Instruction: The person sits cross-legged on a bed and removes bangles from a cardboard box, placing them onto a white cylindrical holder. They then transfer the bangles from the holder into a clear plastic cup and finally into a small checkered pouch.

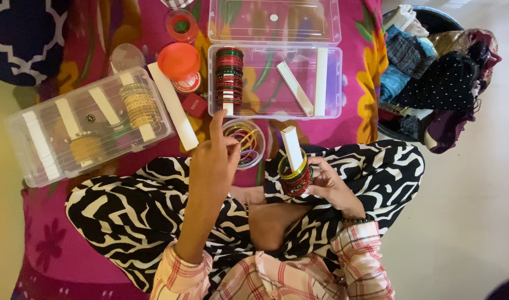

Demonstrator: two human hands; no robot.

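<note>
My right hand (328, 183) grips a stack of green and red bangles (295, 176) threaded on a white stick (291, 146), held over my lap. My left hand (213, 161) hovers at a small clear round tub (244, 143) of loose coloured bangles, fingers pinched at its rim; whether it holds a bangle I cannot tell. Beyond the tub sits an open clear plastic box (332, 83) with a row of red and green bangles (229, 78) on a white stick at its left and two bare white sticks inside.
A second clear box (32, 161) at the left holds gold bangles on white sticks. A loose white stick (173, 105), an orange lid (178, 60), a small round container (182, 25) and a red box (195, 104) lie on the pink floral cloth. A basket of folded clothes (432, 72) stands at right.
</note>
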